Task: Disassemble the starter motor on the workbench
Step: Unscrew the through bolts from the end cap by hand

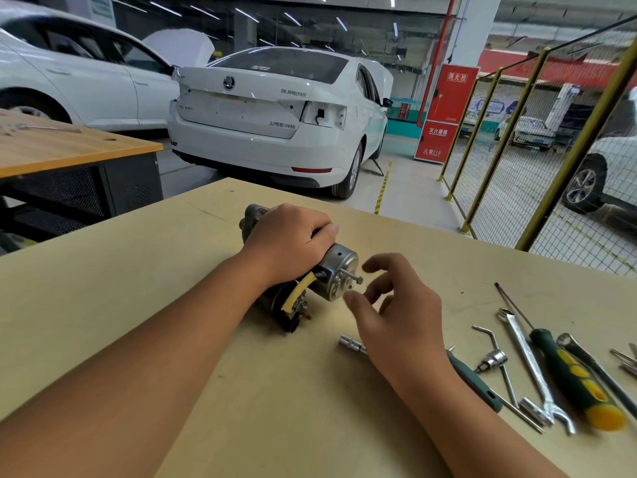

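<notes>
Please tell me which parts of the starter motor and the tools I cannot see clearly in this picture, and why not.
- Starter motor middle body: head view, hidden under the left hand.
- Whether the right hand touches the stud nut: too small to tell.
- Socket extension: far end hidden behind the right hand.
- Pliers: cut off by the right edge.
- Yellow-handled screwdriver: handle end blurred.

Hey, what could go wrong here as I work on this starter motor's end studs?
1. The right hand reaches bare-fingered for the small nut on the silver starter motor; once loosened it may drop and roll off the tan wooden workbench.
2. Only the left hand steadies the motor, so it could twist.
</notes>
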